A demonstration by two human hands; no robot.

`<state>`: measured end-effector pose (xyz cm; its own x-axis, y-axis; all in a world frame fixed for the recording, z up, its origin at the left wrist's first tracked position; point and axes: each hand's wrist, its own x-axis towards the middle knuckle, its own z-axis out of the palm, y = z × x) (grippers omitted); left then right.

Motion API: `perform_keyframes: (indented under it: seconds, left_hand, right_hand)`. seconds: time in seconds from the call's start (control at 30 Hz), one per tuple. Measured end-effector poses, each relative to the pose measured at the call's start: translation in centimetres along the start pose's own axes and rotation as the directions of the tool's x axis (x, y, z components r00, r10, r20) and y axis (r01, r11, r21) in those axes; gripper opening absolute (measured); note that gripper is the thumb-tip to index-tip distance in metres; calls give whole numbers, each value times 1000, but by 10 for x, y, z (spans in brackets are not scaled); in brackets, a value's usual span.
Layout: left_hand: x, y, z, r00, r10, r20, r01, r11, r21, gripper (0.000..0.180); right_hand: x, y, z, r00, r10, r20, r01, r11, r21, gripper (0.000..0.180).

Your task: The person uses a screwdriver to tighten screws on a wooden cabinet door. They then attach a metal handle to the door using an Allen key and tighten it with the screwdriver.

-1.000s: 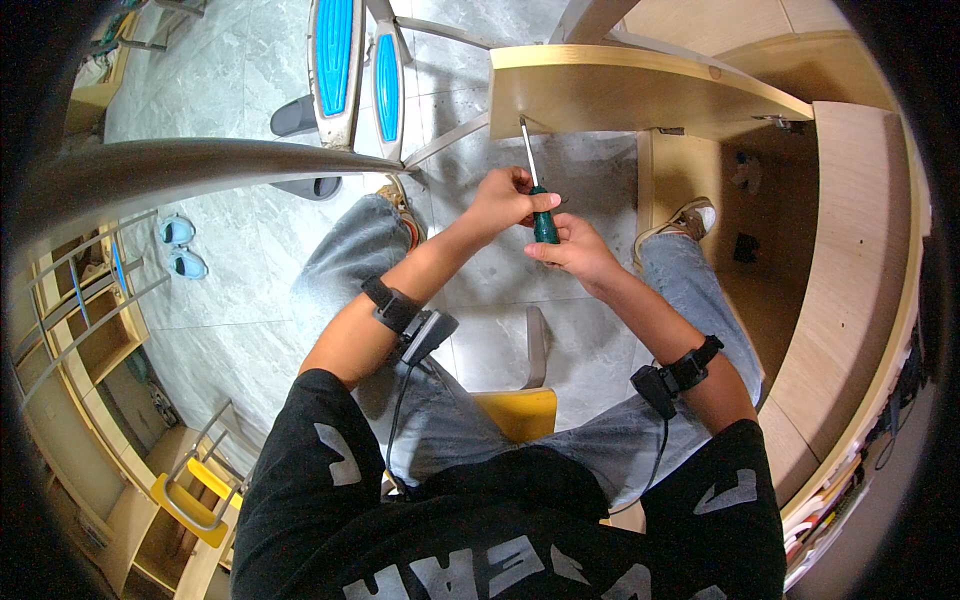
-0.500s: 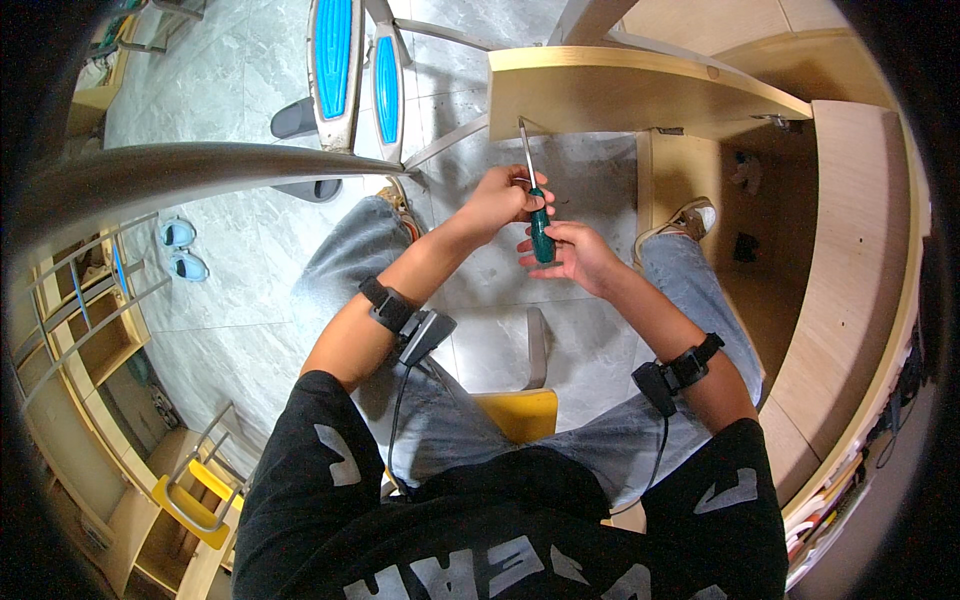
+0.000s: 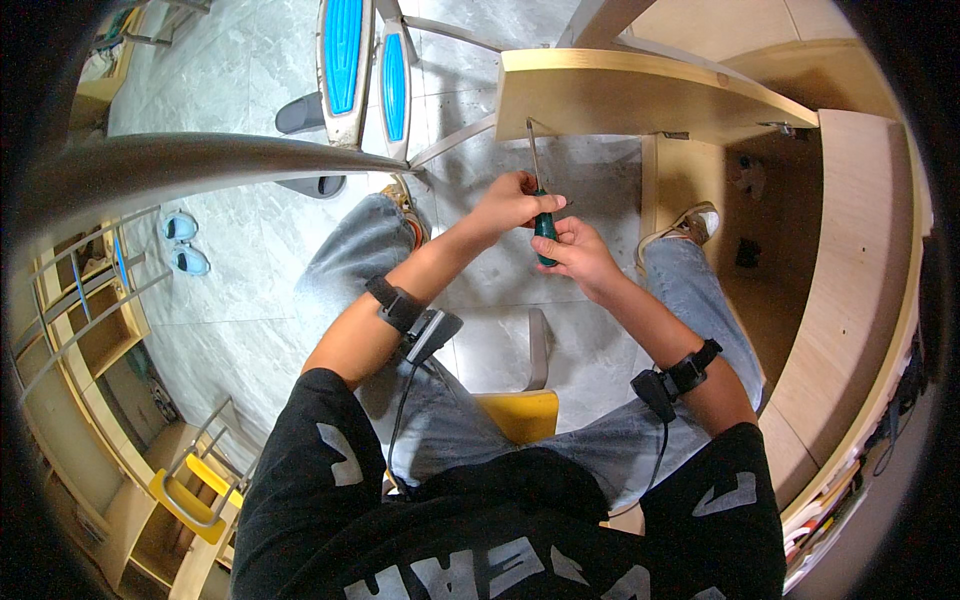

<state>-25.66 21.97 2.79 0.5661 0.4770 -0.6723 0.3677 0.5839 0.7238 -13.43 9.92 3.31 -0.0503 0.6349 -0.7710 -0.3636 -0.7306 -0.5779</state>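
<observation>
One pale wooden cabinet point(image 3: 870, 250) stands at the person's right, its door point(image 3: 620, 95) swung out ahead. From where I stand, the left hand point(image 3: 515, 203) is curled, thumb and fingers gripping the upper handle of a green screwdriver point(image 3: 543, 226); the right hand point(image 3: 582, 255) is partly closed, fingers pinching the handle's lower end. The screwdriver's tip point(image 3: 529, 123) appears to meet the door's face near its lower left corner. I'd steady with the left, twist with the right, and press along the shaft to avoid slipping.
</observation>
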Motion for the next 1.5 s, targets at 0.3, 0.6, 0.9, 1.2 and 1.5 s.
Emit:
perform_keyframes:
  seconds: [0.3,0.6,0.9,1.2,1.5]
  left_hand:
    - [3,-5,0,998,59,-25,-61,995,-79,32]
    - [4,-6,-4,999,29,39,-18,968,-250,22]
    - [0,-1,-5,991,37,131,4,955,-297,26]
    - [0,0,-1,997,69,16,-68,994,-87,32]
    - [6,-5,-5,997,72,14,-71,994,-89,29]
  right_hand:
    - [-1,-1,0,1000,-19,10,20,995,-96,32]
    - [2,-7,-7,983,131,131,-130,991,-12,33]
    - [2,-1,-8,990,21,140,-22,1000,7,24]
    - [5,2,-8,996,-41,76,56,977,-205,23]
    - [4,1,-5,999,1,38,5,989,-146,27]
